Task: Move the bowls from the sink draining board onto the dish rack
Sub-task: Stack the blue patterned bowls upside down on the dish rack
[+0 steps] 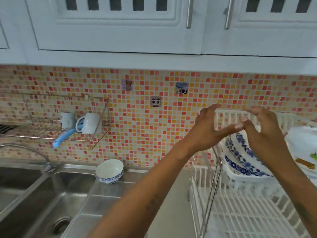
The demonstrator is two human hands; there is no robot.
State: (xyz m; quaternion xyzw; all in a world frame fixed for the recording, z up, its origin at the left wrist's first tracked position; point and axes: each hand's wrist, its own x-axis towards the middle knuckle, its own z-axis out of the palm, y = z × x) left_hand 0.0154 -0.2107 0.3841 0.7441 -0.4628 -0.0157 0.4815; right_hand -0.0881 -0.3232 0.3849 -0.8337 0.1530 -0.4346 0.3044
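Observation:
One white bowl with a blue pattern (109, 171) stands upright on the steel draining board (109, 191), close to the tiled wall. Blue-and-white bowls (240, 155) lean on edge in the upper tier of the white dish rack (240, 208) at the right. My left hand (208, 129) and my right hand (262, 133) hover just above those racked bowls, fingers spread, thumb tips nearly meeting. Neither hand holds anything. My right forearm hides part of the bowls.
A steel sink (42, 200) with a tap (25, 152) lies at the left. A wire wall shelf (68, 122) carries white mugs (91, 122) and a blue utensil (63, 138). White plates (303, 145) stand at the rack's right end. Cabinets hang overhead.

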